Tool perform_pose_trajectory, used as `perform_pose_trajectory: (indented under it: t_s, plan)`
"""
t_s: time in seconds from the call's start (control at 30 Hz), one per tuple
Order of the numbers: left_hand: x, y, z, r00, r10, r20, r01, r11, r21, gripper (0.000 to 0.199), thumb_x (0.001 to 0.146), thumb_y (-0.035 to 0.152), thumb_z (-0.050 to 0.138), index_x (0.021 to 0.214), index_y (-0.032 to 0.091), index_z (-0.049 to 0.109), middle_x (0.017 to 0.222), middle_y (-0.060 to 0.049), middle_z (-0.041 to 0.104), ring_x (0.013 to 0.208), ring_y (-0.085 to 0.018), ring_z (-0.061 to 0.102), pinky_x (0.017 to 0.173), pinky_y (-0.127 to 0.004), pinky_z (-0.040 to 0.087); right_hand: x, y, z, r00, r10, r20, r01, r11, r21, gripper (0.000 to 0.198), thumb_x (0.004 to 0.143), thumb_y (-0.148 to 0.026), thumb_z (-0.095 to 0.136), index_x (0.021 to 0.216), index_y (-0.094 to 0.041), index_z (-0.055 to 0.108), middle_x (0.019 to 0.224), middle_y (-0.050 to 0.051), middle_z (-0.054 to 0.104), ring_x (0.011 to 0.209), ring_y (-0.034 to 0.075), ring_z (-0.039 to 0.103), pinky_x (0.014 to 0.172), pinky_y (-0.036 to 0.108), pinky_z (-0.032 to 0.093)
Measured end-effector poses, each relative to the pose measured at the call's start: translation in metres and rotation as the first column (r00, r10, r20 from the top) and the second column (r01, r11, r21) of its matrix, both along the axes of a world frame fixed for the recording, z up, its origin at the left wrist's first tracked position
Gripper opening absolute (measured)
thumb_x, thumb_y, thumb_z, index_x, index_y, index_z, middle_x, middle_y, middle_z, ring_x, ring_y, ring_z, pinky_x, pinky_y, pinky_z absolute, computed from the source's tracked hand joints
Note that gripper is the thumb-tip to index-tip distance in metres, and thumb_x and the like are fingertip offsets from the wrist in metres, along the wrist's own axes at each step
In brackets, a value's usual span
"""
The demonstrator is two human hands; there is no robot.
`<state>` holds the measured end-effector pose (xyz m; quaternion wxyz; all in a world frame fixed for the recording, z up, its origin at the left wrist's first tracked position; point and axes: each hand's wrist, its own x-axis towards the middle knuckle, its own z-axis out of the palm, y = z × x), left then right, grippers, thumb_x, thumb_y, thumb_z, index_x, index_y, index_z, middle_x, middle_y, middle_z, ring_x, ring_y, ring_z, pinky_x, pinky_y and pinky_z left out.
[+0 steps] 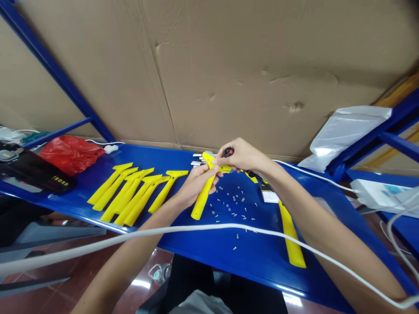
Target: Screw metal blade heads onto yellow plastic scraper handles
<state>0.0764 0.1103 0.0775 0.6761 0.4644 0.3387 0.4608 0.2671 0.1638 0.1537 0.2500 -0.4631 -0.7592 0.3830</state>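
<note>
In my left hand (196, 181) is a yellow T-shaped plastic scraper handle (202, 198), its grip slanting down toward me. My right hand (240, 155) is closed at the wide head of that handle, thumb and fingers pinched against it. A black-and-red object (229, 151) shows within the curl of the right fingers; its full shape is hidden. Small screws and nuts (234, 198) lie scattered on the blue table below both hands. Several pale blades (197, 160) partly show behind the held handle, along with more yellow parts under the right hand.
Several yellow scraper handles (131, 194) lie in a row at left; another yellow handle (291, 237) is under my right forearm. A white cable (163, 230) crosses in front. A small box (269, 194), a red bag (70, 152), a black device (36, 168) and a power strip (386, 196) surround the area.
</note>
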Motion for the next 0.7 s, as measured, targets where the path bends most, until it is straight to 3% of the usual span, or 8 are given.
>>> perform_pose_trajectory:
  t_s: [0.1,0.2,0.33,0.5,0.7]
  plan:
    - [0.001,-0.001,-0.001,1.0,0.001,-0.019,-0.001,1.0,0.02,0.042,0.09,0.051,0.091,0.097,0.013,0.073,0.092,-0.007,0.07,0.065,-0.009,0.057,0.049,-0.02,0.045,0.002,0.002,-0.001,0.998,-0.016,-0.053,0.017,0.999,0.029,0.018,0.08,-0.022,0.088,0.092,-0.016,0.076,0.07,-0.001,0.069,0.047,0.01,0.055,0.045,0.025,0.044]
    - [0.001,-0.002,0.001,1.0,0.017,-0.02,-0.017,0.999,0.037,0.041,0.09,0.05,0.09,0.098,0.013,0.073,0.095,-0.008,0.071,0.068,-0.01,0.059,0.051,-0.02,0.047,0.007,0.001,0.002,0.998,0.006,-0.069,-0.001,0.998,0.067,0.023,0.085,-0.032,0.087,0.1,-0.017,0.078,0.079,0.001,0.074,0.049,0.009,0.055,0.047,0.025,0.044]
    - [-0.002,-0.003,0.005,0.999,0.027,-0.019,-0.026,0.997,0.071,0.035,0.095,0.046,0.086,0.098,0.014,0.073,0.095,-0.007,0.072,0.068,-0.01,0.06,0.052,-0.02,0.049,0.013,-0.004,0.012,0.997,0.071,-0.04,-0.068,0.994,0.08,0.026,0.094,-0.043,0.08,0.101,-0.018,0.086,0.07,0.0,0.071,0.05,0.01,0.055,0.048,0.026,0.041]
    - [-0.005,-0.003,0.007,0.999,0.028,-0.031,-0.023,0.992,0.126,0.033,0.097,0.045,0.084,0.095,0.014,0.073,0.088,-0.005,0.072,0.06,-0.009,0.06,0.05,-0.02,0.049,0.017,-0.009,0.021,0.995,0.087,-0.041,-0.084,0.993,0.079,0.022,0.092,-0.037,0.082,0.098,-0.017,0.087,0.059,-0.002,0.065,0.045,0.009,0.052,0.045,0.025,0.037]
    - [-0.006,-0.005,0.008,0.999,0.02,-0.038,-0.014,0.987,0.162,0.033,0.098,0.045,0.083,0.098,0.013,0.074,0.091,-0.006,0.074,0.059,-0.01,0.064,0.051,-0.022,0.053,0.017,-0.01,0.023,0.992,0.092,-0.09,-0.078,0.985,0.153,0.021,0.09,-0.037,0.084,0.095,-0.017,0.088,0.062,-0.001,0.067,0.046,0.01,0.054,0.046,0.025,0.04]
